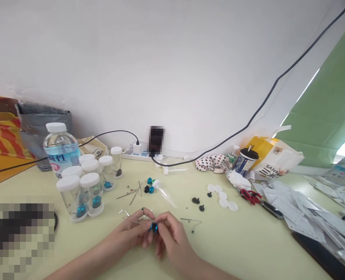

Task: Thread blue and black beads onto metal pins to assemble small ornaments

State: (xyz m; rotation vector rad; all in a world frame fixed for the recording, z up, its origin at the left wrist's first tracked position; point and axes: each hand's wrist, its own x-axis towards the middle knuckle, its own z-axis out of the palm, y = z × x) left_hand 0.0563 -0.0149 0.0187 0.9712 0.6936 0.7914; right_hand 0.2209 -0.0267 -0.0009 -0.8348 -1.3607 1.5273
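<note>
Near the table's front, my left hand (133,231) and my right hand (174,237) meet with the fingertips of both closed on a small shiny blue and black round part (154,227). A thin metal rod also shows along my left fingers; whether it is held or lies behind them I cannot make out. Just beyond my hands are several similar blue and black round parts (151,189), a clear tube with a white cap (165,192) and loose thin metal rods (136,191). To the right of my right hand lie another bent rod (191,221) and a tiny dark piece (192,231).
Several white-lidded clear jars (92,194) with blue parts stand left, by a large bottle (58,151). Black knobs (201,208), white discs (223,203), red-handled pliers (250,196), a cup (246,161) and piled plastic packets (301,210) are right. A power strip (140,156) sits against the wall.
</note>
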